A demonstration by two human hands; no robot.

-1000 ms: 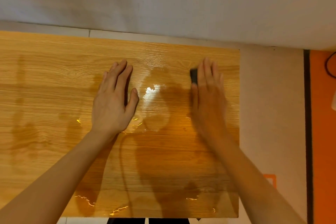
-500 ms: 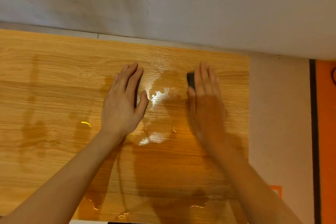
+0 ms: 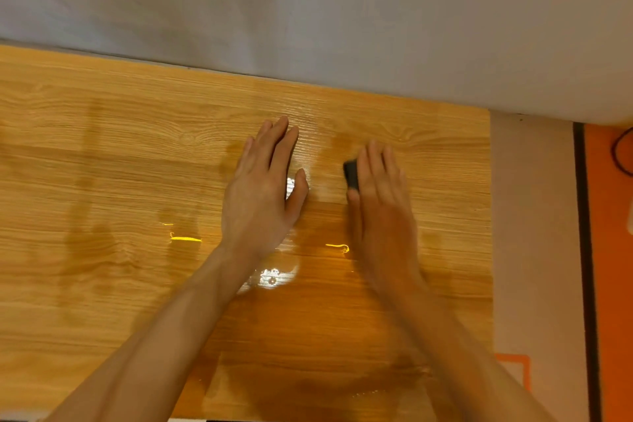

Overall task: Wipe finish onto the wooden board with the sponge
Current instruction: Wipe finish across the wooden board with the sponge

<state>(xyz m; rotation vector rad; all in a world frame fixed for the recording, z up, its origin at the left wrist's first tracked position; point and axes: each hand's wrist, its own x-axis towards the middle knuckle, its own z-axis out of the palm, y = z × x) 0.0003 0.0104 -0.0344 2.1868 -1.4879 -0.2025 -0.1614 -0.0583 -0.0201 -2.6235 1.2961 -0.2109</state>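
The sponge (image 3: 351,175) is a small dark block, mostly hidden under the right hand (image 3: 383,202) — only its left edge shows beside the index finger. It lies on the board (image 3: 102,164), right of the middle and nearer the far edge. The right hand lies flat over it, fingers (image 3: 375,164) straight and close together, pressing it down onto the wood; the thumb sits just below the sponge. The left hand (image 3: 263,195) rests palm down on the board just beside the right, fingers (image 3: 281,140) straight and together, thumb spread out to the side, holding nothing. Around and below the hands the wood is darker and glossy — wet patches with bright glints between the wrists. The board's far edge meets a grey wall (image 3: 308,10). To its right lie a pale floor (image 3: 534,250) and an orange strip (image 3: 613,284).
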